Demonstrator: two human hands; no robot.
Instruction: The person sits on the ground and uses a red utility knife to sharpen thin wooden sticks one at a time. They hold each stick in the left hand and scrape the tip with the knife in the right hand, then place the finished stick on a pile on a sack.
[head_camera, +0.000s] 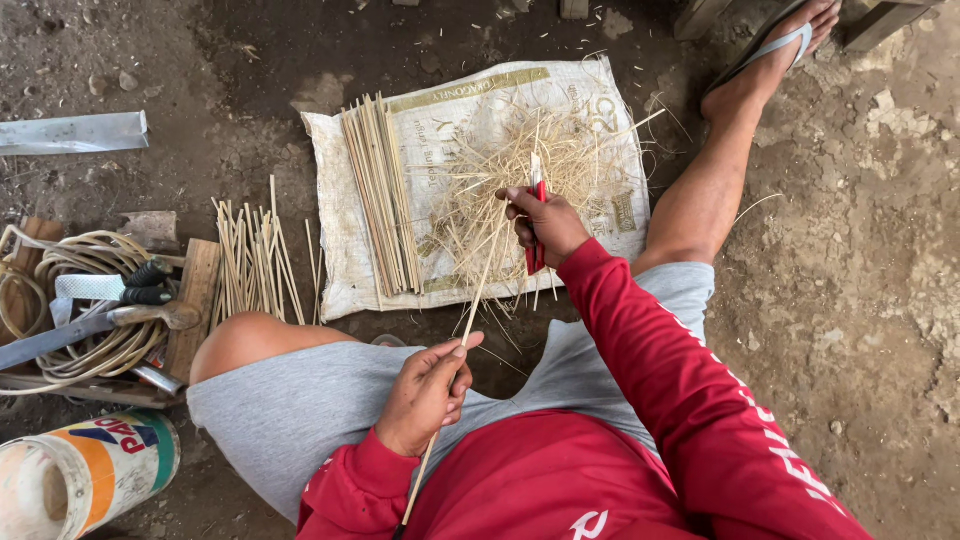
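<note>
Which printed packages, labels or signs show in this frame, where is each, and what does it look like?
Sack: spread flat on the ground ahead of the knees, white woven rectangle with an olive-gold band and faded print, under stick bundles and shavings.
Can: bottom left corner, lying on its side, a cylinder with a white, orange, blue and green label.
Sleeve print: white lettering down the red right sleeve.
No screens or signs.

Bare packed-earth floor, dark and damp-looking at upper left, paler and crusted at right. Small stones and chips scattered about. White woven sack spread flat on the ground. At left: coiled rope, short wooden plank, strip of grey sheet metal, paint can lying on its side. Timber ends at top edge. Soft, even daylight.
</note>
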